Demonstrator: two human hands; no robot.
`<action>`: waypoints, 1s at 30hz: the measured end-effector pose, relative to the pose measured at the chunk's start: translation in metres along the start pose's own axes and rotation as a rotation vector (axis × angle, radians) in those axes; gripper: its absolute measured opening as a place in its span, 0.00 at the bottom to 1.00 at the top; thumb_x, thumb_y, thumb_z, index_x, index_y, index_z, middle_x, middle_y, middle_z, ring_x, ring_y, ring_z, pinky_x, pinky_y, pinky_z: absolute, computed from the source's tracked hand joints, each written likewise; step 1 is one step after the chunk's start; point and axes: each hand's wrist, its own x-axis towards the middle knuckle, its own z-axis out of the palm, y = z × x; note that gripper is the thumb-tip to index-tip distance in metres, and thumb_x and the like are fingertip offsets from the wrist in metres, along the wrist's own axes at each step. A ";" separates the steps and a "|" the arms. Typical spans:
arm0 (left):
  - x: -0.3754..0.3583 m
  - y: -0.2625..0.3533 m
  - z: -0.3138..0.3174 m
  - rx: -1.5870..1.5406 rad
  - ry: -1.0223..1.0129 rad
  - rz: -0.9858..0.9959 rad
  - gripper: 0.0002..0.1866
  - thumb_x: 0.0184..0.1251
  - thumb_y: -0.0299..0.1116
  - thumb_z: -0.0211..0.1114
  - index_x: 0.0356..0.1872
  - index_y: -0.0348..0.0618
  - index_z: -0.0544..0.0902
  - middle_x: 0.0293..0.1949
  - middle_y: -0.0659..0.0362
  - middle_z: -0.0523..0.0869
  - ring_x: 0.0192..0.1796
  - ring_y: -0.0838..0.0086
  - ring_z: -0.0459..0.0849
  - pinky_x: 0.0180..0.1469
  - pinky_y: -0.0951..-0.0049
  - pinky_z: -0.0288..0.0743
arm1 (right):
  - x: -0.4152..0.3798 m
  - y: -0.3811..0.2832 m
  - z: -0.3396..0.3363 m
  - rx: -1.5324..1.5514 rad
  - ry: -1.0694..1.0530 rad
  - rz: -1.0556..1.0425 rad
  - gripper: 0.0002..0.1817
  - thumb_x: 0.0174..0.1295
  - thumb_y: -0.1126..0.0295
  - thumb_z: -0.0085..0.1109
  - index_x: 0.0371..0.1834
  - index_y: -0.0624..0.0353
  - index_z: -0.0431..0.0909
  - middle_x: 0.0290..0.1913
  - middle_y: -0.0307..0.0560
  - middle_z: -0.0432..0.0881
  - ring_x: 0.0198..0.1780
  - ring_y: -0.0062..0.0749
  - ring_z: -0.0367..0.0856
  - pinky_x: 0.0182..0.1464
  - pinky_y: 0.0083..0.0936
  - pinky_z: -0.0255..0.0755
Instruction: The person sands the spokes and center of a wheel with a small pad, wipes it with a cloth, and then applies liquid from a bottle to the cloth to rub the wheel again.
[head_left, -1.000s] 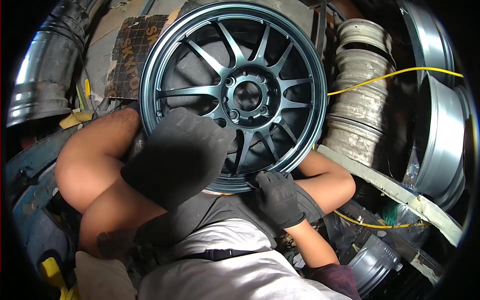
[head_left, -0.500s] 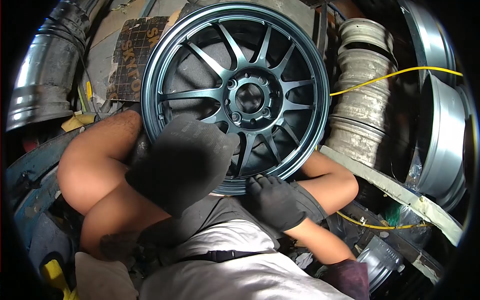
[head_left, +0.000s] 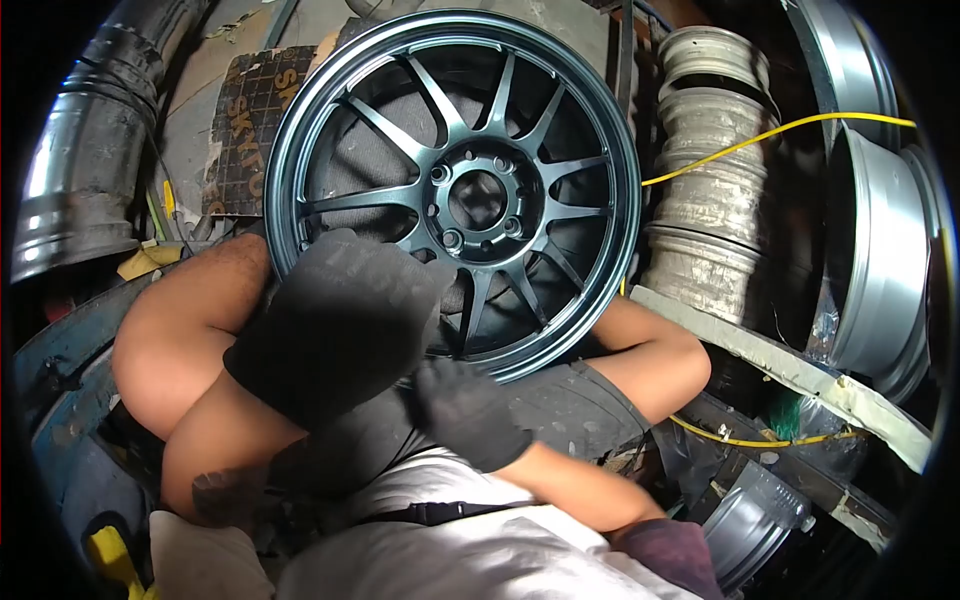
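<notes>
A dark blue-green multi-spoke car wheel rim (head_left: 460,130) lies tilted across my lap, its centre hole and several bolt holes facing up. My left hand (head_left: 335,330), in a dark covering with faint printed lettering, is raised over the wheel's lower left and overlaps the spokes in this view. Its fingers are hidden. In a black glove, my right hand (head_left: 470,412) is just below the wheel's near edge, partly behind the left. Its fingertips are close to the lower rim, dark and smeared by motion.
A stack of dusty bare rims (head_left: 710,180) stands to the right, crossed by a yellow hose (head_left: 790,128). Silver rims (head_left: 880,250) sit farther right behind a pale ledge (head_left: 780,365). Shiny metal cylinders (head_left: 95,140) and printed cardboard (head_left: 245,130) are at the left.
My right hand has moved left along the near edge of the wheel, toward the left hand. The wheel, left hand and surroundings appear slightly farther left in view.
</notes>
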 end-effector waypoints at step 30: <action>0.028 -0.034 -0.007 0.072 -0.110 -0.474 0.14 0.73 0.41 0.60 0.37 0.41 0.86 0.37 0.45 0.89 0.43 0.46 0.89 0.48 0.46 0.81 | -0.028 0.033 -0.018 0.012 0.090 0.044 0.07 0.56 0.67 0.61 0.36 0.55 0.77 0.34 0.47 0.75 0.38 0.42 0.79 0.41 0.40 0.74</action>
